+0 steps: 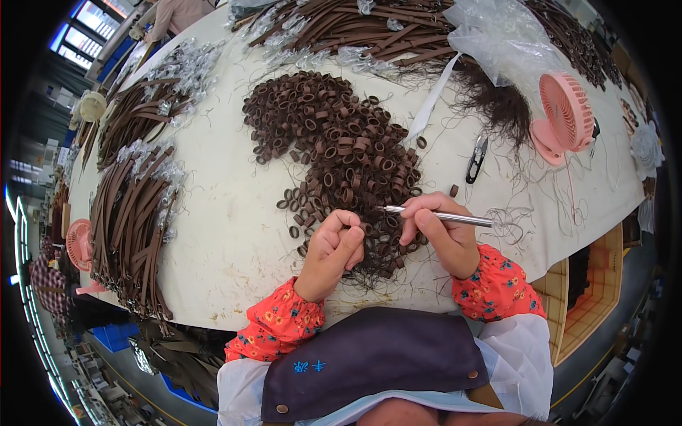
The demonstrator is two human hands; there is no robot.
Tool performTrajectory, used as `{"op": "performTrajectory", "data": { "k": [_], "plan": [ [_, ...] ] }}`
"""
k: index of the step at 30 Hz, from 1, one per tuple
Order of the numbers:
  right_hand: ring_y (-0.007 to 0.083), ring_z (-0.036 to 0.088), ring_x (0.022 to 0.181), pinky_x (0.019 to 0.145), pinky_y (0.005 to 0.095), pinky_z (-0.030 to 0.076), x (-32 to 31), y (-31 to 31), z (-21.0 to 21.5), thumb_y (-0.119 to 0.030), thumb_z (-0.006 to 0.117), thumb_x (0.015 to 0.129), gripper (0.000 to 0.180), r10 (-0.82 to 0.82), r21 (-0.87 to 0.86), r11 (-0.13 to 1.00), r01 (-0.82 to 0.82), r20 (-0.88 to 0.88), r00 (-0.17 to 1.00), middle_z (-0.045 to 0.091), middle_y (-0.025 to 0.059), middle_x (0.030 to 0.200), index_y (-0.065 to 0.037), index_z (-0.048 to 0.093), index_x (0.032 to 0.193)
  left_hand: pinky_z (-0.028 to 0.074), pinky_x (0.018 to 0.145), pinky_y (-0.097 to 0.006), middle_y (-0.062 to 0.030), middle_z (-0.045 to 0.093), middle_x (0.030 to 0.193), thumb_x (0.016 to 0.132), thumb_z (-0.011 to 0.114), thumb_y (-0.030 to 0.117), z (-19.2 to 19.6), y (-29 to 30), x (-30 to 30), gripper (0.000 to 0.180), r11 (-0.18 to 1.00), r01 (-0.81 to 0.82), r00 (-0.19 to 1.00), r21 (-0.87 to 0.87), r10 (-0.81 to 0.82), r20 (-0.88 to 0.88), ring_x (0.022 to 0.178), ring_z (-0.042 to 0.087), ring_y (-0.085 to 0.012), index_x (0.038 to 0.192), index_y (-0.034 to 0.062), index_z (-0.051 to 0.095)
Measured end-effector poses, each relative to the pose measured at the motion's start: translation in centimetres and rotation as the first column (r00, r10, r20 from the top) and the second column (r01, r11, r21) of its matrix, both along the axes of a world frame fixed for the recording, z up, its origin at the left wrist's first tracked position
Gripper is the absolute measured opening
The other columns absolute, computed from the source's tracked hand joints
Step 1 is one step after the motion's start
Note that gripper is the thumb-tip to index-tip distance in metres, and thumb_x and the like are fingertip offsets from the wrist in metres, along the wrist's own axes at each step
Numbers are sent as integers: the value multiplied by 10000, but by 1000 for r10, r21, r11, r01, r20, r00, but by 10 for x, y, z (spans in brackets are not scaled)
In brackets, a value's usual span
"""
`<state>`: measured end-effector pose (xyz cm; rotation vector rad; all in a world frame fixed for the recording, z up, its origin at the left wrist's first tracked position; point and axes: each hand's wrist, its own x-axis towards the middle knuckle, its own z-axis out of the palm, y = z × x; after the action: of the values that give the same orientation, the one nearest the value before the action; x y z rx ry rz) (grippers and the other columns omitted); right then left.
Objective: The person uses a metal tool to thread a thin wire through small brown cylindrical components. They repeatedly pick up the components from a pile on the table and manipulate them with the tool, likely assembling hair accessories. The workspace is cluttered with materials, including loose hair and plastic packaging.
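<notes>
My left hand [331, 250] is closed in a pinch at the near edge of a heap of small brown strap loops [348, 145]. What its fingertips hold is too small or hidden to make out. In my right hand [446, 236] is a slim silver pen-shaped tool [463, 219], gripped between thumb and fingers. The tool's thin tip points left, over the loops and a little above my left fingertips. Dark loose threads tangle among the loops below both hands. A single loop [454, 190] lies apart, just beyond my right hand.
Black thread snips [477, 160] and a pink fan [561, 117] stand to the right on the white-covered table [220, 234]. Brown straps [131, 234] partly wrapped in plastic are piled left, with more straps [355, 32] at the far side. A yellow crate [593, 305] sits below the right edge.
</notes>
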<state>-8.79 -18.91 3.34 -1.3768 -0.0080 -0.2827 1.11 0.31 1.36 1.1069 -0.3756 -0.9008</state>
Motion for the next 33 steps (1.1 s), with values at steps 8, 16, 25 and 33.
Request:
{"op": "performTrajectory", "data": {
  "k": [8, 16, 25, 33],
  "plan": [
    [114, 643, 862, 766, 264, 515, 6, 9, -3, -121, 657, 906, 257, 49, -280, 956, -82, -124, 991, 664, 82, 901, -23, 557, 1121, 396, 529, -264, -37, 593, 751, 914, 600, 31, -10, 5, -8, 113, 985, -150, 715, 90, 45, 698, 594, 530, -129, 1017, 34, 554],
    [159, 655, 871, 783, 290, 509, 9, 5, -4, -98, 756, 802, 320, 63, -378, 923, -64, -13, 998, 677, 51, 921, -74, 606, 1084, 390, 537, -239, -95, 618, 915, 872, 617, -14, -5, -1, -3, 188, 987, -161, 393, -5, 69, 917, 613, 518, -117, 1048, 45, 584],
    [261, 640, 880, 793, 359, 498, 15, 3, -5, -90, 807, 703, 383, 26, -607, 769, 200, 343, 939, 687, 45, 939, -126, 654, 1052, 383, 546, -183, -46, 605, 863, 965, 569, 138, 2, 4, -3, 326, 977, 211, 977, -5, -211, 16, 611, 486, -23, 1245, 28, 444],
    [190, 657, 897, 777, 293, 517, 9, 7, -9, -92, 698, 848, 309, 13, -407, 912, 46, 141, 990, 684, 78, 978, -72, 591, 1138, 331, 507, -162, 45, 561, 702, 934, 630, 128, 3, 5, 0, 94, 995, 78, 995, 62, -74, -74, 575, 469, -11, 959, 54, 577]
  ]
}}
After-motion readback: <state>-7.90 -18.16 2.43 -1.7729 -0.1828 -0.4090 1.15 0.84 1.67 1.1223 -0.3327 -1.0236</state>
